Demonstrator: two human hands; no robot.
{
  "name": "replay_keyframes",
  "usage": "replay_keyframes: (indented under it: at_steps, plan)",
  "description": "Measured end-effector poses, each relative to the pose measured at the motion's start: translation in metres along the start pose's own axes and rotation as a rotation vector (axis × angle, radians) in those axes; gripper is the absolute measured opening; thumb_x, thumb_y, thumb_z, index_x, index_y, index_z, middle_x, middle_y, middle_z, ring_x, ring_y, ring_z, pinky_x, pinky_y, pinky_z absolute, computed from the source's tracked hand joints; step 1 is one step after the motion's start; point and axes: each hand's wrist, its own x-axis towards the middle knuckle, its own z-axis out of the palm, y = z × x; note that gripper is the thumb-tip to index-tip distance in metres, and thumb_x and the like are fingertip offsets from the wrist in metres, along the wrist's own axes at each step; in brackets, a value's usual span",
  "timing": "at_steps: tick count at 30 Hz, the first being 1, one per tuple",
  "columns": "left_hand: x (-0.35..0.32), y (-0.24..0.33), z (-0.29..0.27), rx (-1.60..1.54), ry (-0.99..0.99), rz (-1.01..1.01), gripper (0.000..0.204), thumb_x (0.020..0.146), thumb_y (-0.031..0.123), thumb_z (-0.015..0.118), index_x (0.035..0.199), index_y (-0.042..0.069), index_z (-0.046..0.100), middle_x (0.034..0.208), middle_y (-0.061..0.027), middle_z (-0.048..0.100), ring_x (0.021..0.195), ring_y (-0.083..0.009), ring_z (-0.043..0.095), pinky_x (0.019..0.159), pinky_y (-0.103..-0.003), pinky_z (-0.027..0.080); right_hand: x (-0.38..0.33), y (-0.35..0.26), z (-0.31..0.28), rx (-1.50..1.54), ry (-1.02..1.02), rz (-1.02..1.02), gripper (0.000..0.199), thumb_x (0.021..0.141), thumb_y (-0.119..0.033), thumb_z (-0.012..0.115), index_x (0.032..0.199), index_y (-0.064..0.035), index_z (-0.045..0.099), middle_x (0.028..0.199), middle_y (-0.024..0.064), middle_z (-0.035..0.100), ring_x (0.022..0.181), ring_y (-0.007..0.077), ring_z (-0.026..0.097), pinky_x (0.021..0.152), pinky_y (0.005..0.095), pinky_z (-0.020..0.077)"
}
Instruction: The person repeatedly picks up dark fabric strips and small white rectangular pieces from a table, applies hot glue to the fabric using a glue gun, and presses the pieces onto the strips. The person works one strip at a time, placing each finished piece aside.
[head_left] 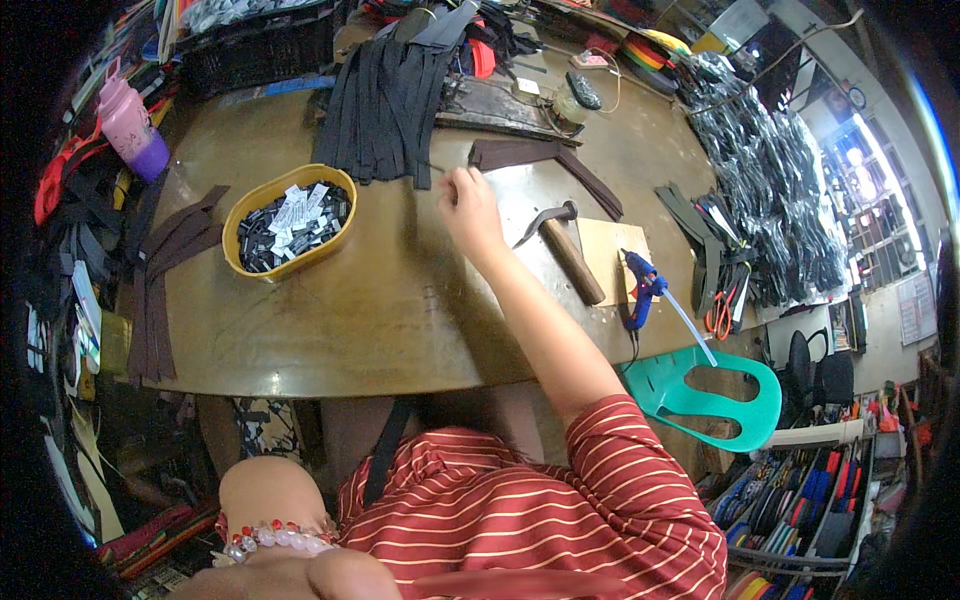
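Observation:
My right hand (470,208) reaches over the table with its fingers pinched together. Its fingertips are close to the lower ends of a pile of black fabric strips (385,110); anything between them is too small to name. Beside the wrist lies a hammer (572,262) with a wooden handle. My left arm, low at the left with a beaded bracelet (280,538), is bent close to me, and the fingers of my left hand (268,488) are hidden. A yellow tub (234,252) of small black pieces and white labels stands left of my right hand.
Brown strips (535,153) lie beyond the hammer. To the right are a blue glue gun (640,290) on a tan board (598,245), orange-handled scissors (722,315) and bagged goods (770,180). A green plastic stool (715,395) stands by the table (400,330); a pink-purple bottle (130,120) stands left.

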Motion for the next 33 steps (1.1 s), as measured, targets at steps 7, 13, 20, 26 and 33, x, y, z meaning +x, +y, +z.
replay_keyframes:
  at_steps: [7,13,20,26,33]
  plan:
    - [0.002,-0.014,-0.044,-0.385,-0.066,0.104,0.022,0.087,0.012,0.051,0.064,0.010,0.051,0.068,-0.0034,0.055,0.053,-0.0122,0.053,0.044,-0.022,0.041,0.014,-0.024,-0.041,0.270,0.010,-0.162,0.035,0.073,0.003,0.065,0.107,-0.0038,0.061,0.093,0.0129,0.059,0.079,0.0276,0.061,0.073,0.0344,0.0509]
    - [0.058,-0.177,-0.119,-0.314,0.117,-0.404,0.046,0.098,0.046,0.037,0.111,0.006,0.056,0.069,0.0034,0.049,0.053,-0.0028,0.041,0.039,-0.015,0.029,-0.029,-0.044,-0.095,0.072,0.014,-0.379,0.032,0.073,0.001,0.063,0.104,-0.0074,0.067,0.093,0.0122,0.060,0.080,0.0260,0.060,0.071,0.0345,0.0490]
    - [0.104,-0.288,-0.140,-0.241,-0.255,-1.064,0.015,0.088,0.020,0.065,0.092,0.006,0.064,0.073,0.0080,0.060,0.049,0.0035,0.045,0.038,-0.011,0.034,-0.168,-0.068,-0.139,0.257,-0.376,-0.649,0.030,0.071,-0.011,0.062,0.101,-0.0050,0.063,0.090,0.0066,0.058,0.078,0.0183,0.058,0.064,0.0303,0.0471]
    - [0.253,-0.309,-0.189,0.831,-0.321,-0.529,0.029,0.087,0.032,0.067,0.098,0.005,0.065,0.068,0.0048,0.059,0.061,-0.0029,0.055,0.058,-0.020,0.048,-0.200,-0.060,-0.120,0.174,-0.401,-0.471,0.028,0.076,-0.012,0.058,0.102,-0.0064,0.062,0.100,0.0073,0.058,0.086,0.0213,0.056,0.072,0.0339,0.0447]
    - [0.156,-0.295,-0.156,1.398,-0.526,0.090,0.037,0.083,0.022,0.064,0.118,0.009,0.058,0.107,-0.0146,0.058,0.107,-0.0304,0.054,0.092,-0.039,0.045,-0.182,-0.053,-0.078,0.098,-0.323,-0.355,0.026,0.075,-0.015,0.062,0.101,-0.0095,0.063,0.101,0.0034,0.058,0.089,0.0191,0.054,0.079,0.0350,0.0424]
